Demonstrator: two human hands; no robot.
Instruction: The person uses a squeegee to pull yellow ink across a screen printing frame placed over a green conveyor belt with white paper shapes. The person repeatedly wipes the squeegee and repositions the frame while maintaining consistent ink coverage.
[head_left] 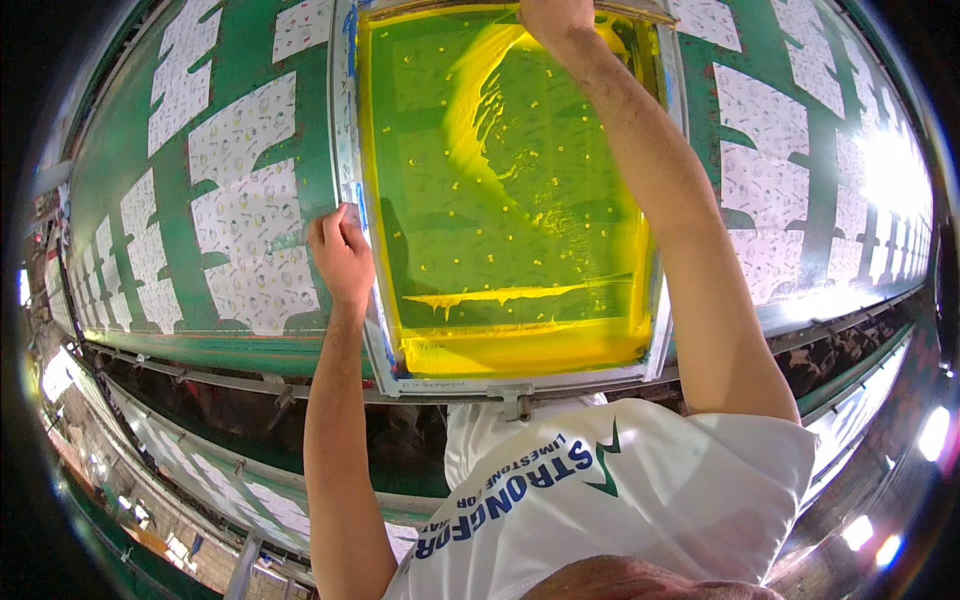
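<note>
A screen-printing frame (376, 360) with green mesh (420, 200) lies on the long table in front of me, yellow ink (470, 120) smeared in an arc, along a lower line and in a broad band near its bottom. My right hand (562, 22) is closed on the squeegee bar (640, 16) across the frame's far end, its forearm reaching over the mesh's right side. My left hand (340, 250) is closed at the frame's left rail, fingers curled; what it grips, if anything, is unclear.
White printed fabric pieces (245, 205) lie in rows on the green table (170, 70) either side of the frame. A metal rail (230, 375) runs along the near edge, just before my body. Behind me are parallel tables (250, 485) with more pieces.
</note>
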